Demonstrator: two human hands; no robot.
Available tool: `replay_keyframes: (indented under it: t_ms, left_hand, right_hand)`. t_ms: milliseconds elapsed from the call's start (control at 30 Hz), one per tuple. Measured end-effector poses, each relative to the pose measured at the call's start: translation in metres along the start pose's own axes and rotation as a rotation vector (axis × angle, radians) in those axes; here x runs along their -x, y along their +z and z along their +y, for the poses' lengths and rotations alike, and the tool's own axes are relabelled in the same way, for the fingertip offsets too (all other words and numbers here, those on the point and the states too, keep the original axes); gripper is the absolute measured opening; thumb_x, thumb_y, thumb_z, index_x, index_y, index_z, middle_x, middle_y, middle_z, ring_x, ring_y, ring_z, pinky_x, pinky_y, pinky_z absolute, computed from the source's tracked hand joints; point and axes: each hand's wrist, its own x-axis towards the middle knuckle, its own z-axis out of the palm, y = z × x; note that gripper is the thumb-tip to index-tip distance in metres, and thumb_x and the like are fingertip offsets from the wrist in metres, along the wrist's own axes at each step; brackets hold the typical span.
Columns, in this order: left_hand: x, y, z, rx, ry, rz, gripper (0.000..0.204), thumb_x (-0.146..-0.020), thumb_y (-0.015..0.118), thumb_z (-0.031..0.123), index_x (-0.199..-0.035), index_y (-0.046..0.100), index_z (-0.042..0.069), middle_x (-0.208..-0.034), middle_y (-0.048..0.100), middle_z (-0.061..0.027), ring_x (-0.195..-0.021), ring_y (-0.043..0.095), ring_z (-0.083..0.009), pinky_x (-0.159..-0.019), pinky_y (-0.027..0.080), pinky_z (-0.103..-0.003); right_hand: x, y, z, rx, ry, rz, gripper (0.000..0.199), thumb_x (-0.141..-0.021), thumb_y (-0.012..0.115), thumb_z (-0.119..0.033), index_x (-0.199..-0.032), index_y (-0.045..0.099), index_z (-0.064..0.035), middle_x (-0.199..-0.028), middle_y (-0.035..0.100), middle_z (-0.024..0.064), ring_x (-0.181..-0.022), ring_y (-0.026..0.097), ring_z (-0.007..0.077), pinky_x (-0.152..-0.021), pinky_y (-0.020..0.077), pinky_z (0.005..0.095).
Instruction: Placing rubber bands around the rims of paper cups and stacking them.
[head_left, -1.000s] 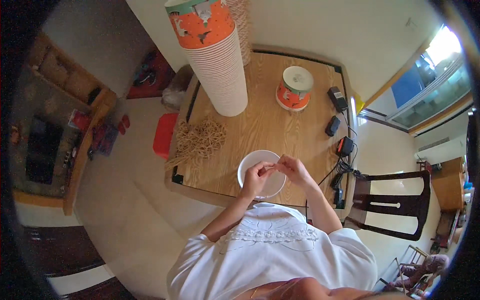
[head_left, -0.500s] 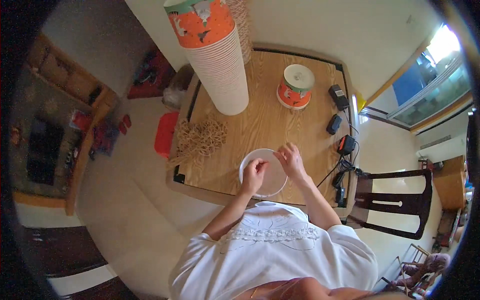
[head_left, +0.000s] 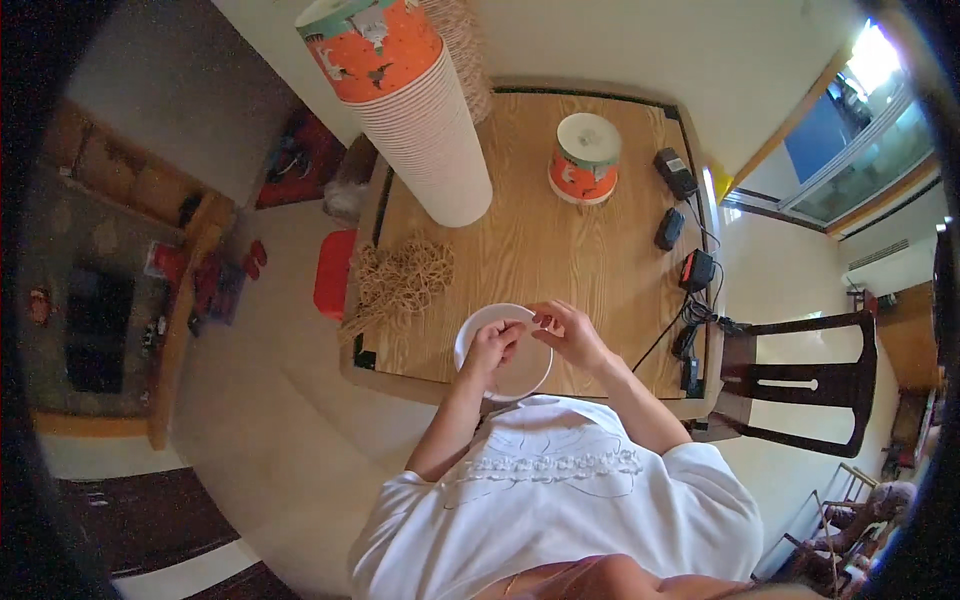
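Your right hand now closer to left hand than half-second ago; fingers of both curled, can't tell what's pinched. Round white tub beneath. Beyond: tangled tan strands, tall ridged tub stack, wood-grain tabletop.

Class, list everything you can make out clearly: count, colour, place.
Table: one, wood-brown, centre
Tub stack: one, white, orange-green top, table's back left
Upturned tub: one, orange-green, table's back right
Open tub: one, white, table's near edge
Tangled strands: one heap, tan, table's left
Blocks: several, black, one part-orange, table's right
Cables: several, black, beside blocks
Chair: one, dark brown, right of table
Slippers: two, red, left floor
Window: one, blue-grey, upper right
Shirt: one, white, lower centre
Left hand: one, over open tub
Right hand: one, fingers over tub's right rim
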Motion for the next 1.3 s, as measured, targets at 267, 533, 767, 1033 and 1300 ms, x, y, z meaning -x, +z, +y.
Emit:
replay_keyframes:
  t_ms: [267, 533, 767, 1033, 1300]
  left_hand:
    - [0.009, 0.010, 0.008, -0.008, 0.090, 0.033, 0.008, -0.081, 0.058, 0.015, -0.084, 0.059, 0.007, -0.061, 0.050, 0.0057, -0.047, 0.041, -0.0032, -0.041, 0.031, -0.017]
    - [-0.010, 0.011, -0.015, -0.532, 0.531, 0.307, 0.012, -0.078, 0.062, 0.011, -0.083, 0.060, 0.001, -0.071, 0.061, -0.0044, -0.066, 0.056, -0.0109, -0.061, 0.044, -0.026]
    - [-0.029, 0.006, -0.029, -0.696, 0.598, 0.475, 0.010, -0.075, 0.063, 0.011, -0.078, 0.060, 0.002, -0.066, 0.060, -0.0075, -0.060, 0.056, -0.0152, -0.057, 0.044, -0.028]
    - [-0.030, 0.010, -0.028, -0.658, 0.607, 0.465, 0.007, -0.075, 0.062, 0.008, -0.077, 0.059, 0.002, -0.065, 0.059, -0.0068, -0.059, 0.056, -0.0144, -0.056, 0.044, -0.028]
    - [-0.034, 0.013, -0.030, -0.655, 0.632, 0.494, 0.007, -0.074, 0.062, 0.007, -0.077, 0.059, 0.002, -0.064, 0.058, -0.0068, -0.058, 0.054, -0.0147, -0.056, 0.043, -0.028]
  right_hand:
    - [-0.005, 0.000, 0.015, 0.005, -0.072, -0.073, 0.010, -0.073, 0.060, -0.003, -0.082, 0.057, -0.0004, -0.075, 0.056, 0.0132, -0.074, 0.057, 0.0272, -0.063, 0.0462, 0.0341]
    - [-0.013, 0.010, 0.039, 0.185, 0.023, -0.011, 0.016, -0.082, 0.052, -0.016, -0.081, 0.051, -0.0006, -0.076, 0.055, 0.0163, -0.074, 0.055, 0.0332, -0.063, 0.0438, 0.0367]
    - [-0.026, 0.010, 0.069, 0.088, 0.180, 0.021, 0.017, -0.083, 0.053, -0.019, -0.088, 0.054, -0.0024, -0.087, 0.059, 0.0163, -0.085, 0.057, 0.0321, -0.070, 0.0446, 0.0364]
    - [-0.030, 0.017, 0.091, -0.011, 0.176, -0.109, 0.015, -0.081, 0.054, -0.011, -0.092, 0.061, -0.0033, -0.086, 0.061, 0.0111, -0.080, 0.057, 0.0191, -0.070, 0.0452, 0.0302]
    - [-0.033, 0.018, 0.096, -0.210, 0.179, -0.211, 0.013, -0.079, 0.054, -0.004, -0.091, 0.061, -0.0028, -0.082, 0.062, 0.0040, -0.076, 0.054, 0.0093, -0.068, 0.0448, 0.0252]
